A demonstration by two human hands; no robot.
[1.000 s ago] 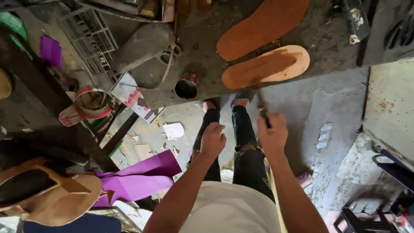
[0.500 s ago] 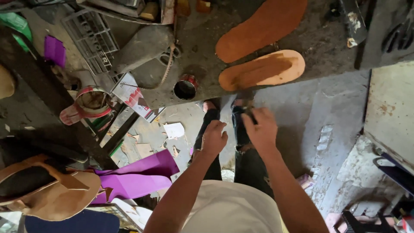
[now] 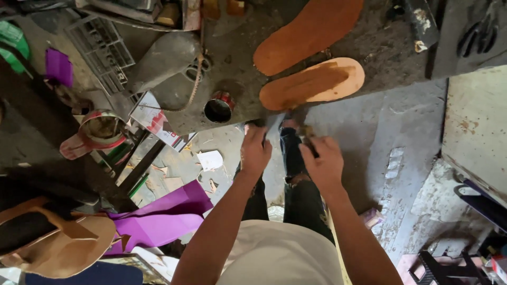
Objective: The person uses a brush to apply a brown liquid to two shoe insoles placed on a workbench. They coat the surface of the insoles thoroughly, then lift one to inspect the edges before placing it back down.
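Below the bench edge, over the person's dark-trousered knees, the right hand curls its fingers around a small dark tool, perhaps a blade or brush; it is too blurred to name. Just beside it, the left hand reaches up to the bench edge with fingers bent, though whether they pinch anything cannot be told. Straight above both hands, a tan sole lies flat at the front of the bench, its near edge close to the fingertips. A second, darker orange sole lies behind it, tilted, the two nearly touching. Left of the soles stands an open tin near the bench edge, and farther left rests a grey shoe last beside a wire rack. On the floor to the left lie purple sheets, paper scraps, and a tan sandal at the corner.
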